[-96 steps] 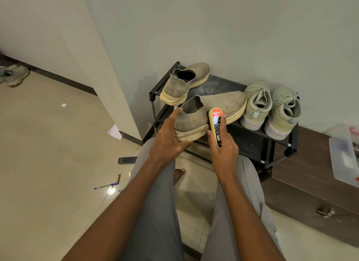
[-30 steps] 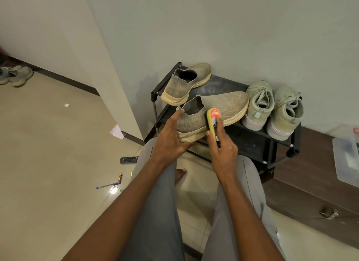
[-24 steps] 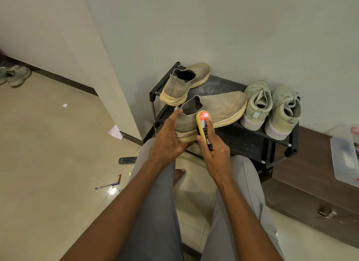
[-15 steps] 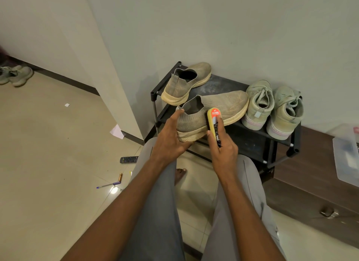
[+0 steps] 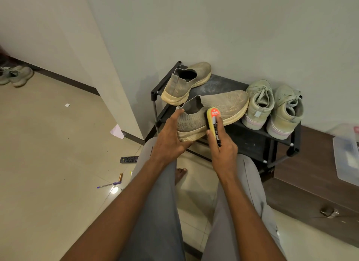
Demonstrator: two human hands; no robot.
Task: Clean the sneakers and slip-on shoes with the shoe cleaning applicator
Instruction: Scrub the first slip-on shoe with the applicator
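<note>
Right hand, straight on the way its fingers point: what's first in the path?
The right hand points up-forward along the applicator. First contact is likely the held slip-on shoe, then the wall; depth is unclear.

dim, soft indoor light; small glare on the floor; wide-angle edge bending

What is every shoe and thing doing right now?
Near slip-on shoe: heel gripped, toe on rack.
Left hand: grips that heel.
Right hand: holds applicator.
Applicator: sponge side against the shoe's side.
Far slip-on shoe: resting on rack, untouched.
Two sneakers: side by side on rack.
Rack: standing against the wall.
</note>
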